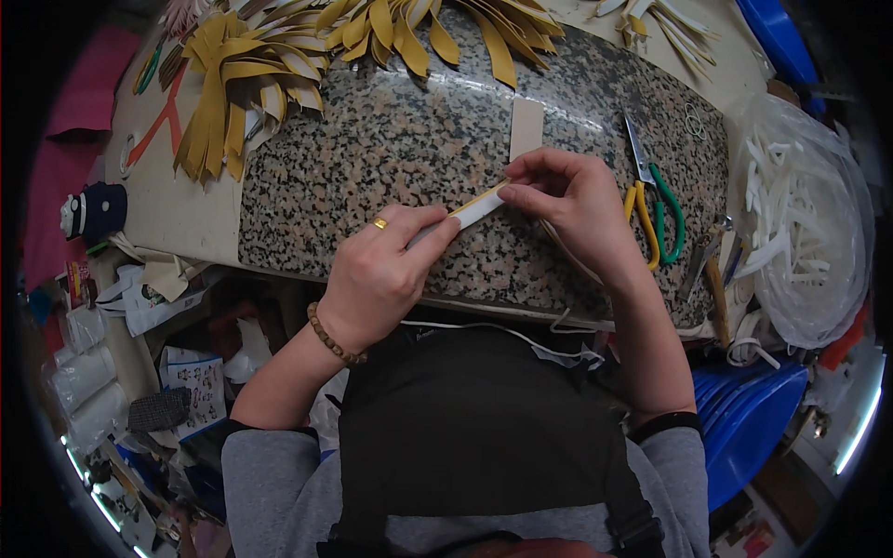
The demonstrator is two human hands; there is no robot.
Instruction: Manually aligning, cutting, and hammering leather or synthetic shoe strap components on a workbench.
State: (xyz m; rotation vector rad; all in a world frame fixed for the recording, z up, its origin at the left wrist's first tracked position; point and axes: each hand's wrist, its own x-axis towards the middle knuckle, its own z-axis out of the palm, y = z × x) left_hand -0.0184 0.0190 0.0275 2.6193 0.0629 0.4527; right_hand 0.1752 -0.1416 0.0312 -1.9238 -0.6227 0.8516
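Note:
Both my hands hold one narrow strip [474, 208], white on its face with a mustard-yellow edge, just above a speckled granite slab [391, 149]. My left hand [377, 270] grips the strip's near end between thumb and fingers; it wears a gold ring and a bead bracelet. My right hand [572, 200] pinches the far end with its fingertips. A beige rectangular piece [526, 126] lies flat on the slab just beyond my right hand.
Piles of mustard-yellow strips [251, 74] fan across the slab's far edge. Scissors with yellow and green handles [656, 205] lie right of my right hand. A clear bag of white strips [800, 223] sits at the right, blue plastic stools [744, 418] below it. Clutter fills the floor at the left.

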